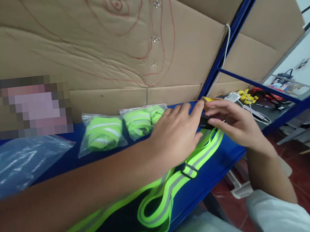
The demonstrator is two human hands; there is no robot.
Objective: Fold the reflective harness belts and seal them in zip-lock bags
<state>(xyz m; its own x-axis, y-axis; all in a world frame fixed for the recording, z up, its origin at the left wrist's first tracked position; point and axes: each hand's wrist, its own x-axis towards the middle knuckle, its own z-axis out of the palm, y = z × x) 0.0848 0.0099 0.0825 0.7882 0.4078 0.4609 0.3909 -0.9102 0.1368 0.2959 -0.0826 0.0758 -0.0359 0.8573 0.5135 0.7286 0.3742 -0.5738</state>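
A black plastic buckle (206, 122) sits between my two hands at the end of a neon green strap (203, 156) with a grey reflective stripe. My left hand (177, 130) reaches across from the left, its fingers curled over the buckle's near side and partly hiding it. From the other side, my right hand (234, 122) pinches the buckle between thumb and fingers. Lower down, the strap runs through a black slide adjuster (190, 171), then loops loosely over the blue table (201, 188) toward the bottom left.
Clear bags with rolled green straps (104, 132) stand along the cardboard wall (105, 69). An empty plastic bag (29, 162) lies at left. Beyond the blue metal frame (232, 12) are yellow pieces (247, 97) and a white cable (226, 45). The table's front edge slants upward to the right.
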